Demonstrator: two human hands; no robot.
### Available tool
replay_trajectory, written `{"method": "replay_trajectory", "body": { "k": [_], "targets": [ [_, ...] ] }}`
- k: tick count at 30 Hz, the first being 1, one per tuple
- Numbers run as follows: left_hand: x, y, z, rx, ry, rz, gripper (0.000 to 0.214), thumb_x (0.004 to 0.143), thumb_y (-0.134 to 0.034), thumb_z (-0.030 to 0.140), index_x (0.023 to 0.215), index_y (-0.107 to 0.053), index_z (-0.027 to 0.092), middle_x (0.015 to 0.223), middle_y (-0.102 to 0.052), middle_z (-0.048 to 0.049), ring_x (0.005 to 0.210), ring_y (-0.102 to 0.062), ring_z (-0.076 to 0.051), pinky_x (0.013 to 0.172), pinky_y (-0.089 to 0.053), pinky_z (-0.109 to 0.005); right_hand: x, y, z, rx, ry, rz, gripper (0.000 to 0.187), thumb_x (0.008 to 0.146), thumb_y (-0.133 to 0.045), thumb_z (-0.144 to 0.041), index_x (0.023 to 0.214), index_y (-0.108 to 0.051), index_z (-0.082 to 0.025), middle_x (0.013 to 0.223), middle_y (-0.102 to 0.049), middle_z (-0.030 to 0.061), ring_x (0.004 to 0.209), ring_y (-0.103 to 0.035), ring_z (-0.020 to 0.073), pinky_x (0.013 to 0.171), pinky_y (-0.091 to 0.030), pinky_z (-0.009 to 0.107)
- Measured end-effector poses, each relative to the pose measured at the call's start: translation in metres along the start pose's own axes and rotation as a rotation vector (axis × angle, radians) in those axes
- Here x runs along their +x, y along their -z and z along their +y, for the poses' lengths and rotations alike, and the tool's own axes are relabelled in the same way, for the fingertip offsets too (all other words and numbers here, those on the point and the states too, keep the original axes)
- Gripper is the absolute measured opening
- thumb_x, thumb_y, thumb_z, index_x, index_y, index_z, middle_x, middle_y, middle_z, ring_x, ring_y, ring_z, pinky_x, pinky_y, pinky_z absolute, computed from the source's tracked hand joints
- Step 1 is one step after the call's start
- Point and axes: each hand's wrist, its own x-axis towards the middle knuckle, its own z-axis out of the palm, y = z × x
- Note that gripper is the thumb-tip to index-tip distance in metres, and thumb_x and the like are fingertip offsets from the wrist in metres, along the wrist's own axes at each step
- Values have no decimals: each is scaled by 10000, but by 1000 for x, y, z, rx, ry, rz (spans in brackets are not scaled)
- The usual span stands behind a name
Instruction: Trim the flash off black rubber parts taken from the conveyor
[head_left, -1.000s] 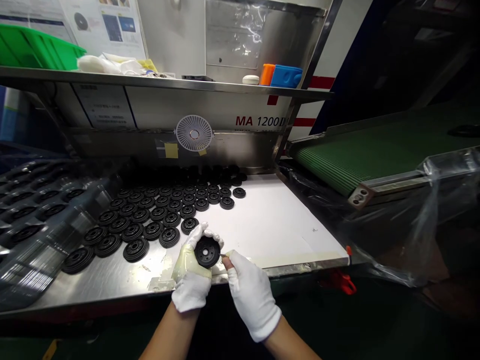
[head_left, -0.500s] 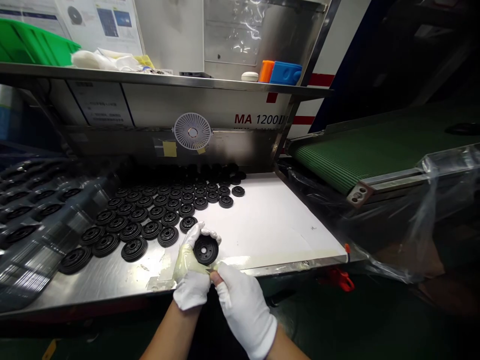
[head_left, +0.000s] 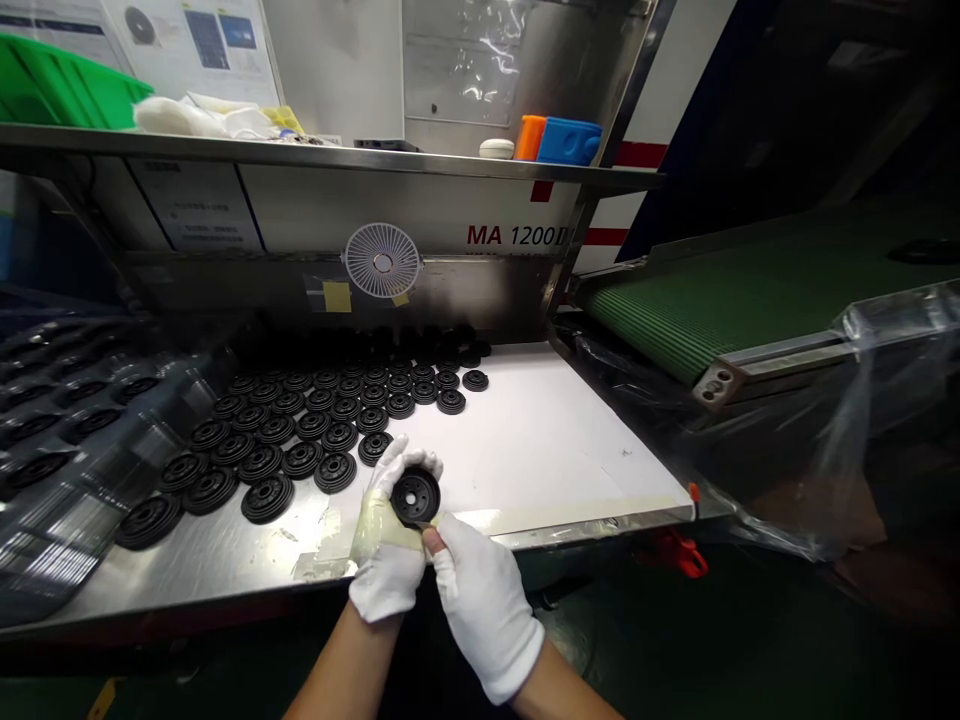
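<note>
In the head view, a round black plastic wheel with a hub hole is cupped in my left hand, its hollow side facing up. That hand wears a white glove with a yellowish coated palm, its fingers curled around the far rim. My right hand, also in a white glove with the thumb tip bare, is closed in a pinch at the near edge of the wheel. A thin pointed blade pokes out from the pinch against the rim; its handle is hidden in the fist.
Many similar black wheels lie in rows on the metal bench. Clear plastic trays with wheels stand at left. A white sheet covers the right side. A small fan hangs under the shelf; a green conveyor runs at right.
Both hands have shifted slightly with the wheel. The right hand's thumb and the blade have come up closer against the wheel's near rim.
</note>
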Motion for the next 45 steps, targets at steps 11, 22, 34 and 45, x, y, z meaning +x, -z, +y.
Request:
{"method": "replay_trajectory", "body": {
  "k": [11, 22, 34, 45],
  "targets": [
    [5, 2, -4, 44, 39, -40, 242, 712, -580, 129, 950, -608, 161, 674, -582, -6, 648, -590, -129, 683, -513, -283, -1, -3, 8, -71, -34, 29, 248, 921, -344, -304, 758, -518, -235, 620, -580, -28, 524, -509, 144, 509, -231, 284],
    [4, 4, 4, 6, 281, -73, 278, 715, -521, 148, 984, -593, 160, 737, -605, -52, 699, -607, -187, 672, -514, -373, 1, 1, 19, -33, -72, 26, 276, 936, -312, -345, 768, -502, -237, 641, -580, -30, 543, -506, 141, 515, -242, 274],
    [4, 5, 0, 118, 143, -36, 234, 721, -558, 130, 948, -606, 160, 887, -638, -76, 848, -616, -199, 783, -503, -373, -4, -7, 8, -21, -46, 40, 282, 928, -325, -315, 735, -513, -234, 628, -589, -24, 535, -516, 142, 510, -237, 279],
    [7, 2, -8, 50, 162, -30, 65, 724, -574, 124, 769, -579, 170, 696, -569, 0, 658, -578, -116, 662, -502, -260, -5, -8, 15, -66, -77, 34, 266, 927, -335, -295, 766, -536, -227, 634, -601, -23, 535, -531, 134, 504, -257, 267]
  ]
}}
